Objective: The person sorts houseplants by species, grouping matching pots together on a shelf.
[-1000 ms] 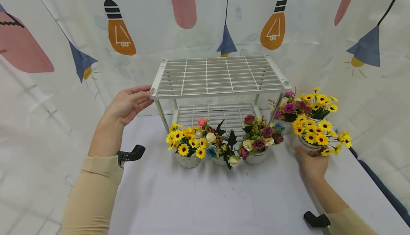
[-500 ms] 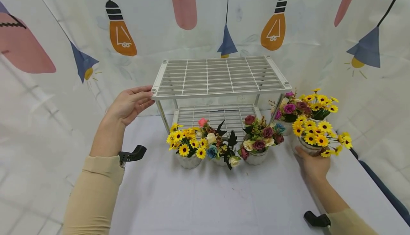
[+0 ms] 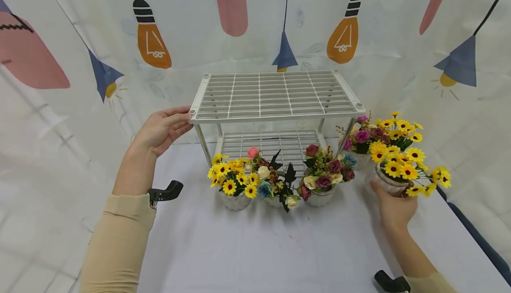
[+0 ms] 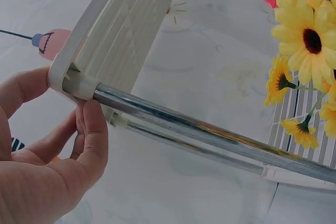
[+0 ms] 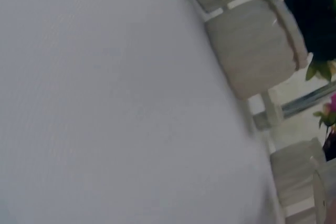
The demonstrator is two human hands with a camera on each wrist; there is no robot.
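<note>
At the front left corner of a white two-tier wire rack (image 3: pixel 275 95), my left hand (image 3: pixel 159 131) pinches the top shelf. The left wrist view shows that hand (image 4: pixel 58 171) with thumb and fingertips on the corner, beside a metal post (image 4: pixel 210 132). My right hand (image 3: pixel 395 208) grips a whitish pot (image 3: pixel 389 184) of yellow daisy-like flowers (image 3: pixel 403 162), tilted to the right. Only a sliver of this held pot (image 5: pixel 326 182) shows at the right wrist view's edge. Behind it stand a pot of purple and maroon roses (image 3: pixel 362 136) and another of yellow flowers (image 3: pixel 399 128).
In front of the rack stand a pot of yellow flowers (image 3: pixel 234 200), one of mixed roses with dark leaves (image 3: pixel 275 186) and one of maroon and cream roses (image 3: pixel 319 197). A white cloth covers the table (image 3: pixel 279 257). A lamp-patterned curtain (image 3: pixel 179 26) hangs behind.
My right hand has moved slightly right with the pot of yellow flowers, which tips further to the right. My left hand stays at the rack's corner.
</note>
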